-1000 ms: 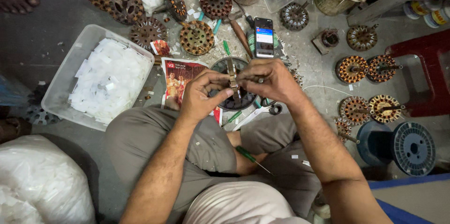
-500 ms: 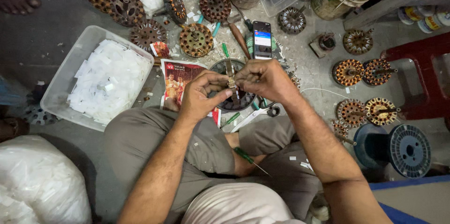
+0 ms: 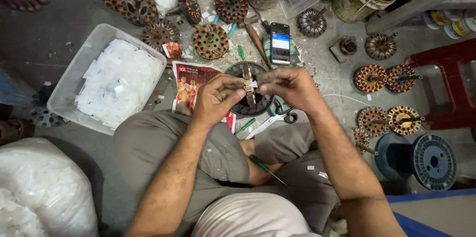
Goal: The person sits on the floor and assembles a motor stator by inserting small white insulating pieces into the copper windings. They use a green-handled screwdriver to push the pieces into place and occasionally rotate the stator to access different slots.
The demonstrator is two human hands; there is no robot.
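Sitting cross-legged on the floor, I hold a round dark motor stator [image 3: 248, 99] up on edge between both hands. My left hand [image 3: 214, 99] grips its left side with fingers curled around the rim. My right hand [image 3: 290, 87] pinches a small white slip of paper at the stator's top slot, thumb and forefinger closed on it. The lower part of the stator is hidden behind my hands. A green-handled screwdriver [image 3: 264, 167] lies on my lap.
A clear plastic tub [image 3: 68, 91] of white paper slips stands at left. Several rusty stators [image 3: 210, 41] lie at the back, wound ones [image 3: 369, 78] at right. A phone [image 3: 280, 42], scissors [image 3: 277, 117], a wire spool [image 3: 432, 161], a red stool [image 3: 446, 85] and a white sack [image 3: 42, 192] surround me.
My hands and the stator stay in nearly the same place. The right hand's fingers have shifted slightly at the top slot.
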